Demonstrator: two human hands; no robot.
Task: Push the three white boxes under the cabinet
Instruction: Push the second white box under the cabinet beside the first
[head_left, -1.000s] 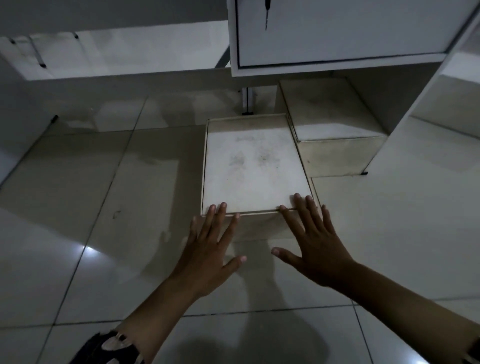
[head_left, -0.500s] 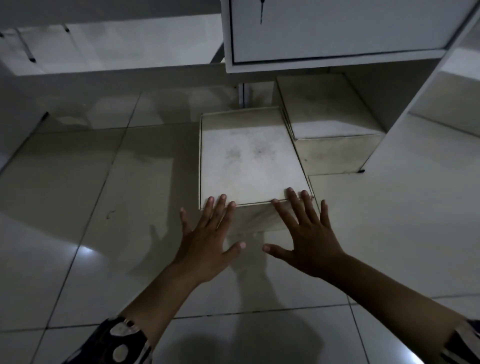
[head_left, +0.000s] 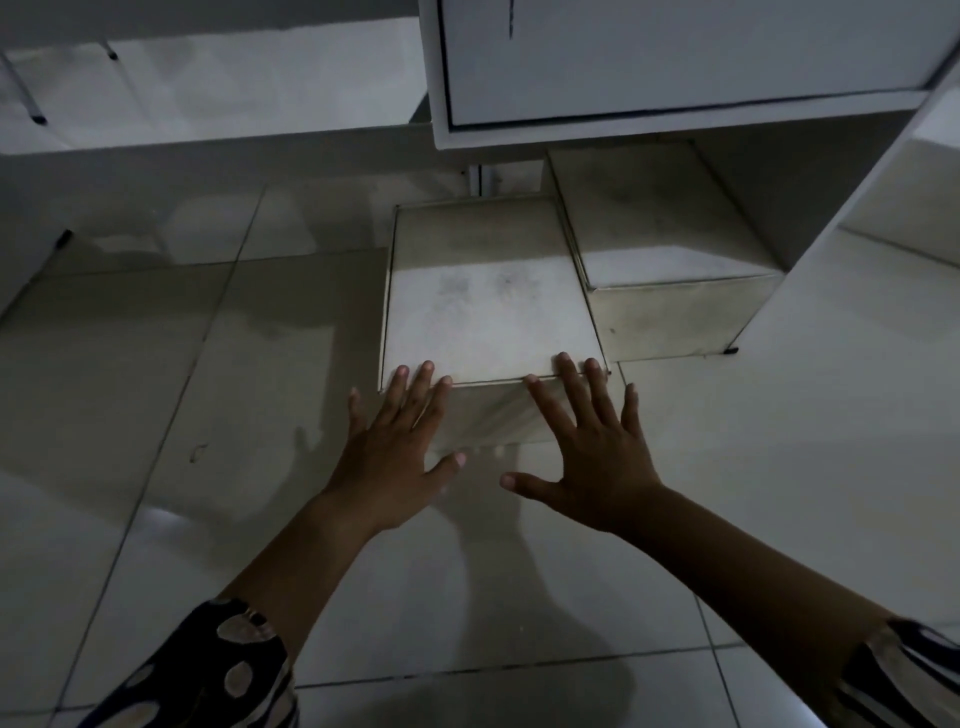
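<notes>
White cardboard box (head_left: 488, 306) lay at twelve o'clock; left hand (head_left: 395, 447) and right hand (head_left: 592, 457) pressed flat-open against its near face, gripping nothing, seemingly to slide it beneath the cabinet (head_left: 675, 62).

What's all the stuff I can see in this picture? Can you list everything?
white boxes: 2 visible, white; nearer box centre floor, half out from the cabinet; farther box to its right, deeper under.
cabinet: 1, white, top, above the boxes.
tiled floor: pale glossy tiles, dark grout lines.
sleeves: 2, dark patterned, bottom corners.
left hand: flat, fingers spread, against the nearer box's front.
right hand: flat, fingers spread, against the same front.
</notes>
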